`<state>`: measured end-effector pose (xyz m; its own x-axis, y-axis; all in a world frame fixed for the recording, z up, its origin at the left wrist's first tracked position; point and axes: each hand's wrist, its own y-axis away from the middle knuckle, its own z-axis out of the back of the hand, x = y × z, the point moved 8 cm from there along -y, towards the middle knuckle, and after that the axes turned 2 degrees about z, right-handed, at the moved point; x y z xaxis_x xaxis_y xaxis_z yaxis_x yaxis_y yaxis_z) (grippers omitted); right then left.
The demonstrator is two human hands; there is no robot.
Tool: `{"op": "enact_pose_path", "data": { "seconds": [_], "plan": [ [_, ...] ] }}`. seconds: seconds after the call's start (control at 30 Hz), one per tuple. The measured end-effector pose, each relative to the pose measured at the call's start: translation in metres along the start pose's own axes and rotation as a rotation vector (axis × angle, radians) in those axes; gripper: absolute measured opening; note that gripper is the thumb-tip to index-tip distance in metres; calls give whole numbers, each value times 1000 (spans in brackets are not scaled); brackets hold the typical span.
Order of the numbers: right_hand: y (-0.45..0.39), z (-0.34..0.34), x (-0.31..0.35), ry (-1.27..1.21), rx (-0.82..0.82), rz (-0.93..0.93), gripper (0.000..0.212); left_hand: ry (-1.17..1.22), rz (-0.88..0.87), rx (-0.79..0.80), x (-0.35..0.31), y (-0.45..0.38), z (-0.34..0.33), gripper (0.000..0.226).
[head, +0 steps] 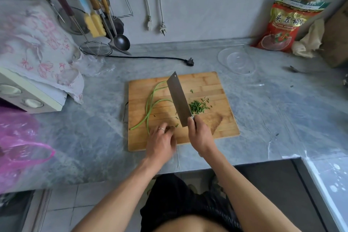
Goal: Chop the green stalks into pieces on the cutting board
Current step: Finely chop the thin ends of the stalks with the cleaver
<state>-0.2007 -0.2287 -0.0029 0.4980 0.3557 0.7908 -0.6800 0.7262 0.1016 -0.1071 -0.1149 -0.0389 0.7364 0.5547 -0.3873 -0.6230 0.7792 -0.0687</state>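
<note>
A wooden cutting board [211, 83] lies on the grey counter. Long green stalks [150, 103] curve across its left half, their near ends under my left hand [160, 141], whose curled fingers hold them down on the board. My right hand [200, 133] grips the handle of a cleaver [178, 98]; its blade is tilted up over the middle of the board, just right of the stalks. A small heap of chopped green pieces [198, 107] lies to the right of the blade.
A clear plastic lid [237, 60] sits behind the board at the right, a red food bag [284, 22] leans on the wall. A black plug and cable [189, 61] lie behind the board. Utensils hang at back left; a cloth-covered appliance [33, 43] and pink bag [20, 149] stand left.
</note>
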Motion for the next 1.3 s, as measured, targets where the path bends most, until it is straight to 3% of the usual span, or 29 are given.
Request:
{"op": "enact_pose_path", "data": {
  "seconds": [0.43,1.0,1.3],
  "plan": [
    [42,8,4,187,95,102,31,-53,9,-87,-2,5,4,26],
    [81,19,-13,495,190,61,24,-48,71,-76,-15,7,3,24],
    [62,18,1,344,161,-43,28,-49,60,-48,-18,7,6,26]
  ]
}}
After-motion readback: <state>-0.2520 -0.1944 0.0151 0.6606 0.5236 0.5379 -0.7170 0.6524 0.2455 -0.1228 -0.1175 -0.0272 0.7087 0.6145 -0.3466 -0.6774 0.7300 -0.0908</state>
